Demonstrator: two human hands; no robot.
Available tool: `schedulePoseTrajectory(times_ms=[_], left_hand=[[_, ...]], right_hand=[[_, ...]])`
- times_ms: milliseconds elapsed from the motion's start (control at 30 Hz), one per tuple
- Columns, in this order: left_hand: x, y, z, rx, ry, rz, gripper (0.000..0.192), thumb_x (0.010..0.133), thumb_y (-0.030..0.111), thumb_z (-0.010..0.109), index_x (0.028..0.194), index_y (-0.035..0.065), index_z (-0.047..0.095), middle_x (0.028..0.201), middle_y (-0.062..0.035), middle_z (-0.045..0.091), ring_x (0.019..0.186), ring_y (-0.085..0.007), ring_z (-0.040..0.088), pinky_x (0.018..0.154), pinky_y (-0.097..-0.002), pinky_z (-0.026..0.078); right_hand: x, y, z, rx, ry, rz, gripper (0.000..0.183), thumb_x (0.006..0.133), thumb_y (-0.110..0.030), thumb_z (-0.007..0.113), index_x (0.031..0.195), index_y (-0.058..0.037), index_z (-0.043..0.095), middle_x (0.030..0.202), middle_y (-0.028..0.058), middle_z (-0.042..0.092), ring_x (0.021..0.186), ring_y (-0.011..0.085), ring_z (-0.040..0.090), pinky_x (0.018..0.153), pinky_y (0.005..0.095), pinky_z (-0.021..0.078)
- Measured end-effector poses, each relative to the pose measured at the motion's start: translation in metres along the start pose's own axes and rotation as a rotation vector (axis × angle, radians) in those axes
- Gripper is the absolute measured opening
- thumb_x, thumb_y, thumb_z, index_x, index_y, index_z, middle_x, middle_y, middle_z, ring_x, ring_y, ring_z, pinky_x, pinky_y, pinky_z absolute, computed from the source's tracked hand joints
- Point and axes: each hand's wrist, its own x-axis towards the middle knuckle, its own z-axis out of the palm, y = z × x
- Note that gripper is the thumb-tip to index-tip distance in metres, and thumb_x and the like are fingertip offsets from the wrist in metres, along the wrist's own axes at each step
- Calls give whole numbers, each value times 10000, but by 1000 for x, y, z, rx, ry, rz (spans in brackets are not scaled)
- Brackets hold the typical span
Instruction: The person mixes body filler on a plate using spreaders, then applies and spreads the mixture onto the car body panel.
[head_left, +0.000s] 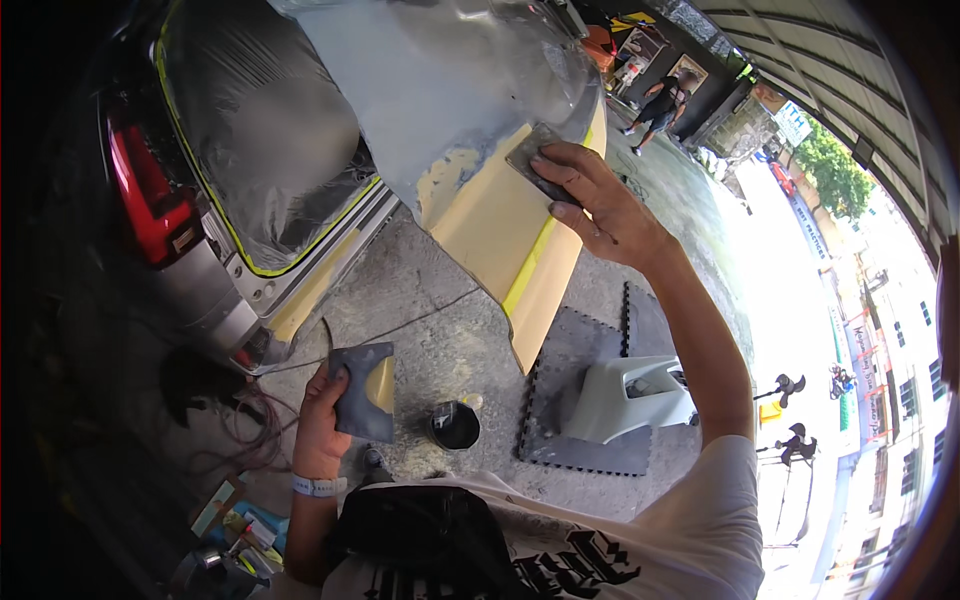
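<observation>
My right hand (592, 199) grips a dark flat spreader (541, 166) and presses it against a grey car body panel (420, 82), apparently a raised tailgate. Cream-coloured body filler (487, 232) covers the panel's lower part, with ragged smears along its upper border. A strip of yellow masking tape (531, 266) crosses the filler below that hand. Lower and to the left, my left hand (321, 409) holds a dark square mixing board (365, 424) by its left edge. A mound of cream filler (381, 384) sits on the board's right side.
Clear plastic sheeting (225, 97) covers the car's opening beside a red tail light (146, 187). A black bucket (454, 426) stands on the concrete. A pale bumper part (634, 397) lies on interlocking mats (577, 352). Hoses (255, 420) trail at left. A person (664, 105) is farther back.
</observation>
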Motion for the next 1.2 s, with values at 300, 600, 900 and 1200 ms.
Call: schedulePoseTrajectory(times_ms=[300,600,900,1200], left_hand=[[-14,39,39,25,58,226,355,966,107,637,1306,13,596,1222,-99,682,1109,-184,664,975,-334,531],[-41,78,118,14,-47,426,334,1002,74,558,1327,-2,565,1215,-99,677,1099,-185,667,961,-310,535],[-37,74,163,70,-153,321,339,1013,122,576,1337,25,563,1182,-64,682,1066,-138,665,917,-291,542],[-26,82,124,112,-61,515,328,1012,104,559,1318,-14,569,1194,-94,685,1087,-159,667,961,-295,524]], right_hand=[[-18,-19,-55,17,-92,101,396,964,-147,566,1343,-29,579,1353,198,533,1248,379,525,1070,446,411],[-13,-101,-52,53,46,-154,469,840,-153,631,1296,-41,647,1335,192,542,1200,386,543,1031,480,426],[0,-161,-23,-65,-96,-404,403,802,-228,690,1185,-107,726,1264,108,626,1232,362,552,1049,549,398],[-12,-124,-32,-138,-69,-230,454,796,-116,663,1249,-90,675,1304,157,574,1226,360,535,1060,514,390]])
